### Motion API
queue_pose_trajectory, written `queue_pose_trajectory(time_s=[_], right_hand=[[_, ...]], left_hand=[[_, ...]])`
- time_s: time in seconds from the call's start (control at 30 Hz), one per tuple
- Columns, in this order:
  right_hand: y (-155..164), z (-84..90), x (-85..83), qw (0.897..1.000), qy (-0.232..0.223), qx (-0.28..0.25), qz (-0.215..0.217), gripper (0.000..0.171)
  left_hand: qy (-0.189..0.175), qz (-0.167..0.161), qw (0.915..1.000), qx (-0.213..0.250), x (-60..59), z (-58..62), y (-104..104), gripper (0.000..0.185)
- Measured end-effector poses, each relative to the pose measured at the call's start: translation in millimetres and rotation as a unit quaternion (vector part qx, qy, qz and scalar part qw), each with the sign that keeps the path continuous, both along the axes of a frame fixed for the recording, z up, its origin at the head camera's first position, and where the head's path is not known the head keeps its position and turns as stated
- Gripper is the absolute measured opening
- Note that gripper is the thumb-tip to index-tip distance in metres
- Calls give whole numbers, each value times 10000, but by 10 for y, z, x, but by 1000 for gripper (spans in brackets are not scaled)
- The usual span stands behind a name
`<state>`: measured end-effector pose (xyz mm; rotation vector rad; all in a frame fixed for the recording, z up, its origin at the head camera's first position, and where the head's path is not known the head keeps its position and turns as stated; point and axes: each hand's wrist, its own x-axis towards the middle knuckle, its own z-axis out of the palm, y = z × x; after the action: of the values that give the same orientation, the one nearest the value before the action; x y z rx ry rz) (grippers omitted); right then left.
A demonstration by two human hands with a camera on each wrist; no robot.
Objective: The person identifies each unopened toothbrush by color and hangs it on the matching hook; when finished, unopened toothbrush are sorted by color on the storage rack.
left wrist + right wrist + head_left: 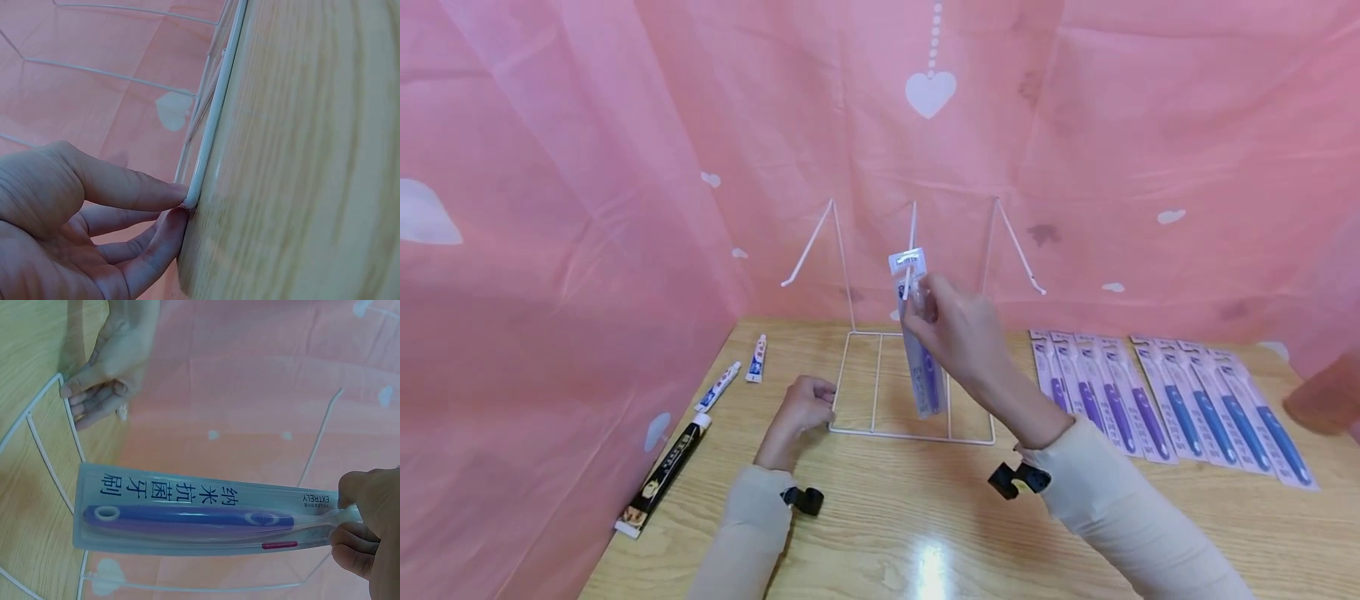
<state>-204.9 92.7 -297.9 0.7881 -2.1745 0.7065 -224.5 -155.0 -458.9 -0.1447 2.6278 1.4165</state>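
Note:
My right hand [962, 325] pinches a packaged purple toothbrush [925, 375] near its top, at the middle hook of a white wire rack [913, 437]. The tip of that hook shows in front of the package's header, so the package appears threaded on it. In the right wrist view the toothbrush package [187, 519] lies across the picture, its top between thumb and fingers. My left hand [805, 404] is at the left side of the rack's base. In the left wrist view its thumb and a finger pinch the white wire [209, 137] close to a corner.
Packaged purple toothbrushes [1112, 392] and blue ones [1221, 408] lie in rows on the table's right. Two small toothpaste tubes [718, 387] and a black toothpaste box or tube [662, 475] lie at the left. A pink curtain [865, 125] hangs behind the rack.

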Motion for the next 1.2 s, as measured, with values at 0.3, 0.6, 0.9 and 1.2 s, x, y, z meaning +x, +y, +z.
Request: queue_pose_trajectory(time_s=[0.3, 0.6, 0.9, 1.2], right_hand=[[-67, 44, -406, 9942, -949, -147, -492, 24], [-135, 144, -804, 9822, -1513, -323, -1060, 24], [-169, 148, -1021, 9777, -1508, -427, -1401, 21], [-175, 114, -1101, 9741, -1591, -533, -1513, 21]], left_hand=[[51, -48, 10000, -52, 4, -13, 0, 52], [-38, -77, 10000, -48, -20, -19, -12, 50], [-139, -70, 9999, -2, -16, -13, -19, 52], [-227, -90, 9997, -32, -21, -14, 0, 53]])
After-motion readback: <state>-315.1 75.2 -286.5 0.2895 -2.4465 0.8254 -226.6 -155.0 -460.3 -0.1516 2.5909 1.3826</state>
